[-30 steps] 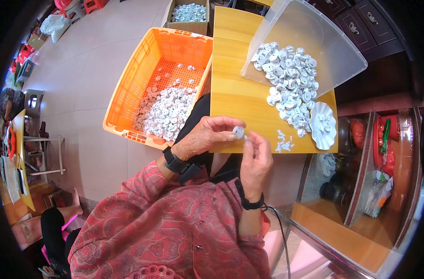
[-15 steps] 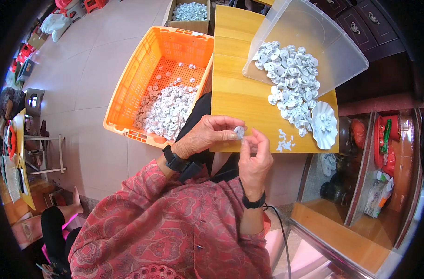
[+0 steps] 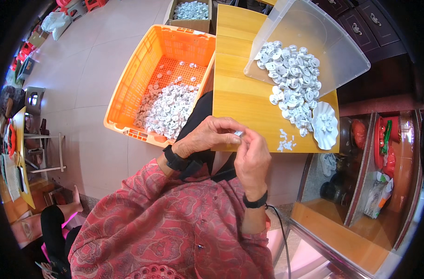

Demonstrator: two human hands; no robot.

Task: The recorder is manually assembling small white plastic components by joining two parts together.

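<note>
Between both hands, at the table's near edge, is a small white plastic part, mostly covered by fingers. My left hand pinches it from the left. My right hand has its thumb and fingers closed against the part from the right; whether it also holds a tiny piece is hidden. Tiny white pieces lie to the right on the yellow wooden table. Beyond them spreads a pile of round white plastic parts, spilling from a clear plastic bin on its side. A white scalloped dish holds a few more pieces.
An orange crate, partly filled with white parts, stands left of the table. Behind it is a cardboard box of similar parts. At the right is an open cabinet. Another person's leg shows at lower left.
My right hand has come in against the left, and its fingers now meet around the part. The part has turned, so its round face no longer shows.
</note>
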